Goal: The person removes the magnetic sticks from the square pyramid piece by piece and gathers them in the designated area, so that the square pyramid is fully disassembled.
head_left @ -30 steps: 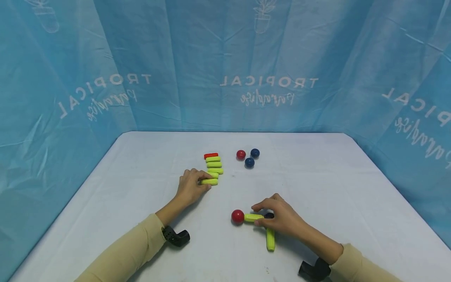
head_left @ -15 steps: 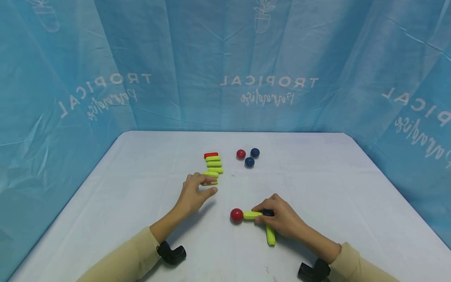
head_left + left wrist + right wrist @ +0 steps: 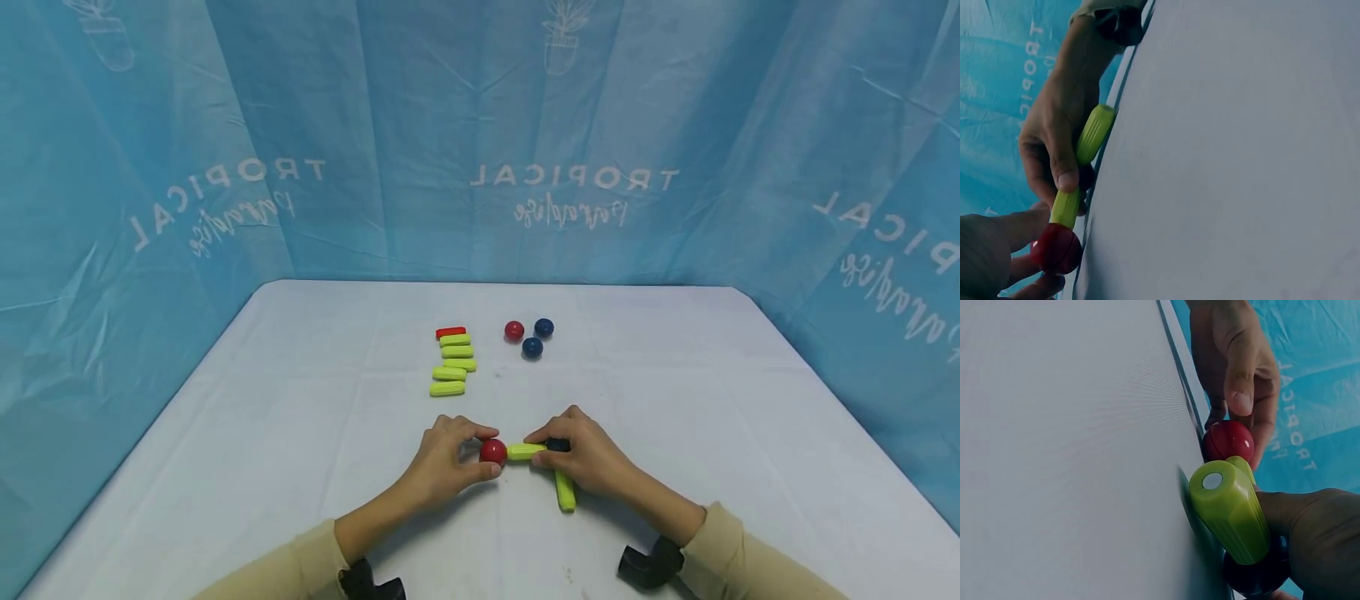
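In the head view my left hand [image 3: 446, 461] holds a glossy red ball [image 3: 493, 451] between thumb and fingers. A ribbed yellow-green toy building stick [image 3: 525, 452] meets that ball end-on. My right hand [image 3: 588, 454] pinches this stick near its other end, beside a dark blue ball [image 3: 558, 445] partly hidden by the fingers. From the dark ball a second yellow-green stick [image 3: 566, 492] points toward the person. The right wrist view shows a pale round disc in the second stick's end [image 3: 1212, 481]. Both balls and both sticks form one bent chain, low over the white table.
Several loose yellow-green sticks [image 3: 447, 388] lie in a column beyond the left hand, with a red stick [image 3: 451, 332] at its far end. Right of them rest a red ball [image 3: 513, 331] and two dark blue balls [image 3: 532, 347]. A blue printed curtain [image 3: 480, 225] surrounds the table.
My left hand has left the nearest loose stick in the column and come toward the person and right, onto the red ball. My right hand and the chain have shifted slightly left and away.
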Available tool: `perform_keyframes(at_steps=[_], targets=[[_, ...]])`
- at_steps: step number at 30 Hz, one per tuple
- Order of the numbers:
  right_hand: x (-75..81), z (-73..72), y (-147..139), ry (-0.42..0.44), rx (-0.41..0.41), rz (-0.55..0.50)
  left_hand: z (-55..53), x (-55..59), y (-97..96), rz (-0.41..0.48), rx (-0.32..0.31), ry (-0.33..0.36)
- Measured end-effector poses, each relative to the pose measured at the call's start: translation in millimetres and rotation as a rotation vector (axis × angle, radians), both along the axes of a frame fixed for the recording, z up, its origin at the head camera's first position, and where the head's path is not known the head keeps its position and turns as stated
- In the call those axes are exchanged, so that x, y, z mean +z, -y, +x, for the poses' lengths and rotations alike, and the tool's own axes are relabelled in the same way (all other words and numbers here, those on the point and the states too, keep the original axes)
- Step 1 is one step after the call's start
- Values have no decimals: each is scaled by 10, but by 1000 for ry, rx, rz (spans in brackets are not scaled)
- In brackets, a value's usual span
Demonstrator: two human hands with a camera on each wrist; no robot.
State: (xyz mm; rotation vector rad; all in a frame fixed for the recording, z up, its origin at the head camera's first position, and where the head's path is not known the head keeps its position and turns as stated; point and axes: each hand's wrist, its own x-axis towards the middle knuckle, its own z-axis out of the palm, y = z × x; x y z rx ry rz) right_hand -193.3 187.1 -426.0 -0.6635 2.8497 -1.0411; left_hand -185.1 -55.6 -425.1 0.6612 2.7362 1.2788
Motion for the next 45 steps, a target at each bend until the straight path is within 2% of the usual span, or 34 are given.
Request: perform_keyframes(at_steps=[10,21,24,28,32,37,40,45], targets=[[22,17,11,3,-1,-2,7,-52,-68,-20,25,-37],[4,14,14,-4,3,2,34,-78,-66,-31,33,-147],[2,19,2,7,0,5,25,-77,-5,-38,65,-145],[7,20,-32,17,-16,5,-41,-16,92,-30,136,-99],[10,9,-58,12,-9,-6,-223,121,49,-19,174,-58],[-4,11,-66,9,6,-19,-605,240,-166,3,248,-15],[-14,22,-69,18,-2,-25,-846,233,-285,-13,266,-34],[-12,4,-70,15,-6,-22,-1194,212,-434,-112,293,-105]])
